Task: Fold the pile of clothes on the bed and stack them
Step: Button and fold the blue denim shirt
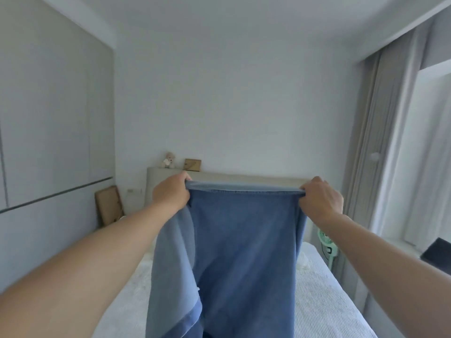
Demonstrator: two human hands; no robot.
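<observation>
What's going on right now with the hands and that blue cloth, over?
Left hand and right hand each grip a top corner. Blue garment hangs stretched above the bed, unfolded. Nothing in the way.

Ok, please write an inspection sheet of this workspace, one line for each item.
Surface: bed with white ribbed cover.
Job's things: blue denim garment held up by its top edge, hanging over the bed.
Clutter: teddy bear and small frame on the headboard ledge.
Grippers: left hand and right hand each grip a top corner.
Cables: nothing seen.
Surroundings: green fan, curtain, wardrobe.
</observation>
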